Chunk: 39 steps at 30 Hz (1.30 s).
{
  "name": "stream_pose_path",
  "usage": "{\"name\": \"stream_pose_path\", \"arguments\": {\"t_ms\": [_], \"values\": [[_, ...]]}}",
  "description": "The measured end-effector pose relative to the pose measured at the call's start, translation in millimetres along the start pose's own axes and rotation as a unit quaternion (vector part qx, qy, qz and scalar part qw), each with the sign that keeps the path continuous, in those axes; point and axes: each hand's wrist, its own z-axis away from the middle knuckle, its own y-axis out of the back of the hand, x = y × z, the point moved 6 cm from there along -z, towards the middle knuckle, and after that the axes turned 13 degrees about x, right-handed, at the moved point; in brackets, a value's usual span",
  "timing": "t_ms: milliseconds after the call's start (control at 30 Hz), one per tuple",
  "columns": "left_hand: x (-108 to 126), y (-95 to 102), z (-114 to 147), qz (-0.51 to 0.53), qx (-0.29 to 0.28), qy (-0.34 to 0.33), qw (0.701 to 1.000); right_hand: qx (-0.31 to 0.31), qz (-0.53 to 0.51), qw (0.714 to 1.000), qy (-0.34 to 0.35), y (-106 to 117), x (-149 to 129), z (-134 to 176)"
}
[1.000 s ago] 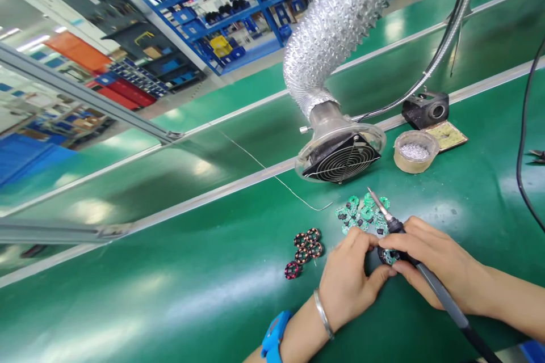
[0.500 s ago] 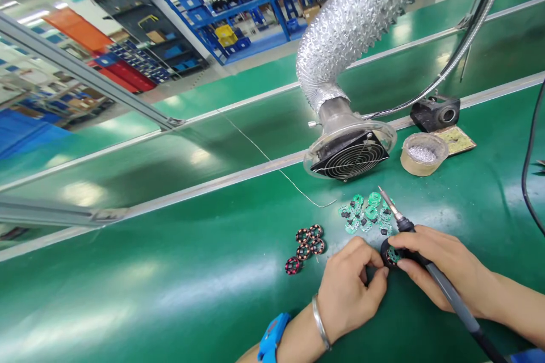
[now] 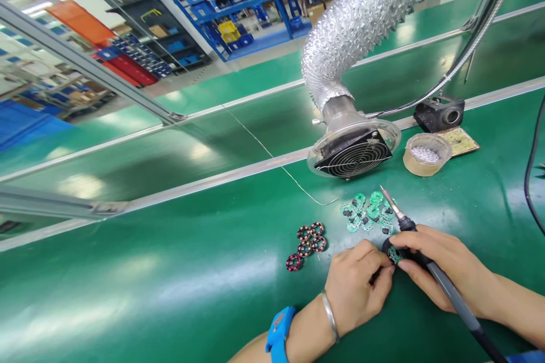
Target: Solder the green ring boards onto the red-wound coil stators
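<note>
My right hand (image 3: 443, 261) is closed around a soldering iron (image 3: 451, 289), its bare tip pointing up and left over the bench. The thumb and a finger of that hand also steady a small dark ring-shaped coil (image 3: 388, 245) with a green circuit board (image 3: 395, 255) in it. At the lower left edge of the coil, my left hand (image 3: 360, 281) has thumb and forefinger pressed together; anything between them is too small to make out. Several copper-wound ring coils (image 3: 305, 248) lie left of my hands. Small green circuit boards (image 3: 373, 212) are heaped just beyond.
Over the bench (image 3: 191, 272) hangs a fume extractor hood (image 3: 355, 156) on a silver duct (image 3: 340, 39). A tub of solder bits (image 3: 426, 156), a yellow sponge tray (image 3: 462, 142) and an iron holder (image 3: 440, 114) stand behind. Solder wire (image 3: 293, 180) dangles down to the bench.
The whole view has shifted slightly. My left fingertips have moved a little right along the lower edge of the coil; my right hand keeps its hold on the iron and coil.
</note>
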Motion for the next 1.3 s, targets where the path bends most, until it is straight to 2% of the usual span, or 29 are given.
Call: {"name": "stream_pose_path", "arguments": {"t_ms": [167,267,333,400,533,633,733,867,933,1167,1300], "values": [[-6,3.8,-5,0.063,-0.046,0.114,0.990,0.002,0.006,1.000,0.010,0,-2,-1],[-11,10.8,-6,0.072,-0.076,0.151,0.983,-0.001,0.010,1.000,0.027,0,-4,-1],[-13,14.0,-6,0.045,-0.083,0.134,0.986,-0.008,0.008,0.999,0.037,0,-6,-2],[-11,13.7,-4,0.015,-0.081,0.087,0.993,-0.012,0.006,0.999,0.037,0,-6,-3],[-4,9.0,0,0.019,-0.048,0.017,0.999,-0.012,0.003,1.000,0.028,-1,-8,-4],[-2,8.8,1,0.044,-0.017,0.012,0.999,-0.011,0.010,1.000,0.027,-1,-8,-4],[-3,8.3,-1,0.059,-0.020,0.019,0.998,-0.009,0.019,0.999,0.024,-1,-7,-4],[-15,8.1,-6,0.030,-0.041,0.103,0.993,-0.011,0.022,0.999,0.030,-1,-7,-4],[-17,8.5,-8,0.014,-0.053,0.119,0.991,-0.018,0.022,0.999,0.032,-1,-7,-4],[-9,13.0,-5,0.042,-0.007,0.000,0.999,-0.019,0.026,0.999,0.029,-2,-5,-3],[-11,10.1,-5,0.010,-0.022,-0.010,1.000,-0.029,0.025,0.999,0.024,-3,-4,-2]]}}
